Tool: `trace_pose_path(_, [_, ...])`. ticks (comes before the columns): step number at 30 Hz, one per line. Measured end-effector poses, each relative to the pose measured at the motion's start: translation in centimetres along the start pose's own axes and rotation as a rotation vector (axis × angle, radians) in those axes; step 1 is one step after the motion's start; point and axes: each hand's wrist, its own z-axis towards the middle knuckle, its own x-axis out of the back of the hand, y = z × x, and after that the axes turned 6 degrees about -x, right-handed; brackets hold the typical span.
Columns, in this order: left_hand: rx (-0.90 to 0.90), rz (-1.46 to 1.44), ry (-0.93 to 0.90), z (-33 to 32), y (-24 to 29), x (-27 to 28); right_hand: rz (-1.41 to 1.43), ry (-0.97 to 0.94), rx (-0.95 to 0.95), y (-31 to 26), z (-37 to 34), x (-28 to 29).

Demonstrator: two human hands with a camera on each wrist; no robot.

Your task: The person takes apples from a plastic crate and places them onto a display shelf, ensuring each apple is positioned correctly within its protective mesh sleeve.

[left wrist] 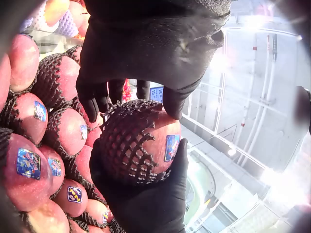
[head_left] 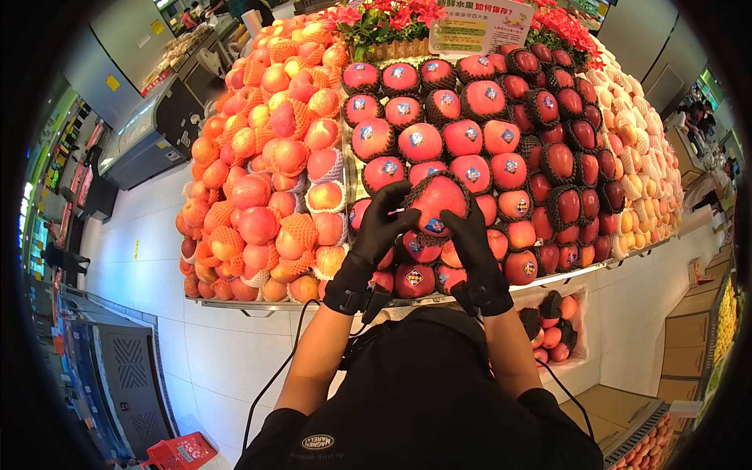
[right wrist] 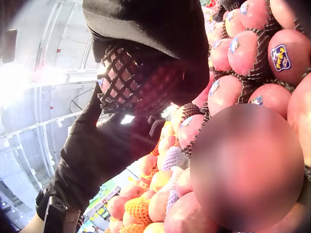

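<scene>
A large red apple [head_left: 440, 200] in a black foam net, with a blue sticker on its bare side, is raised over the display between my two black-gloved hands. My right hand [head_left: 472, 247] cradles it, thumb along the near side; in the left wrist view this palm [left wrist: 138, 206] lies beneath the fruit. My left hand [head_left: 381, 225] curves around the opposite side, fingers and thumb at the edge of the net [left wrist: 129, 138]. From the right wrist, the left thumb [right wrist: 95, 107] shows against the netting, while the right hand [right wrist: 146, 26] covers much of the apple.
Rows of stickered red apples [head_left: 470, 137] lie below and beyond my hands. Apples in orange nets [head_left: 258, 223] are heaped at left, with pale-netted fruit [head_left: 638, 149] at far right. A sign [head_left: 482, 27] stands at the back. A crate of apples [head_left: 583, 313] sits low at right.
</scene>
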Motion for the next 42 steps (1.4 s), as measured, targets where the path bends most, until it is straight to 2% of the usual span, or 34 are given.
trace_pose_path(4, [0.091,-0.163,-0.040,-0.1,-0.4,0.2,-0.057,0.008,0.012,1.1,0.7,0.8])
trace_pose_path(7, [-0.023,-0.066,-0.069,0.2,-1.0,0.8,-0.193,-0.054,0.035,1.2,0.9,1.1])
trace_pose_path(13, [0.179,-0.072,-0.261,-0.2,1.8,1.3,-0.315,-0.112,0.078,1.6,0.8,0.8])
trace_pose_path(16, [0.206,-0.131,-0.274,-0.3,1.9,1.7,-0.299,-0.144,0.057,1.1,0.7,0.4])
trace_pose_path(21, [0.092,-0.106,-0.220,0.0,0.6,2.2,-0.350,-0.205,0.077,0.6,0.9,0.2])
trace_pose_path(28, [0.080,-0.124,-0.124,-0.4,0.5,1.3,-0.333,-0.158,0.004,1.1,1.2,0.4])
trace_pose_path(31, [0.176,-0.186,-0.136,-0.6,0.8,1.2,-0.237,-0.151,-0.037,-0.1,-0.1,-0.7])
trace_pose_path(32, [0.247,-0.171,-0.141,-0.7,0.6,1.5,-0.232,-0.120,-0.022,-2.7,-2.5,-2.8])
trace_pose_path(34, [0.388,-0.140,-0.152,-0.8,0.0,2.1,-0.226,-0.136,-0.037,-2.7,-2.7,-2.8])
trace_pose_path(36, [0.417,-0.198,-0.131,-1.0,-0.1,2.0,-0.224,-0.228,-0.102,2.0,1.2,1.1])
trace_pose_path(39, [0.388,-0.240,-0.103,-1.3,-0.1,1.5,-0.862,-0.249,0.346,3.6,2.8,3.5])
trace_pose_path(42, [0.306,-0.140,-0.089,-1.4,0.0,1.3,-0.817,-0.231,-0.113,-0.8,2.7,1.3])
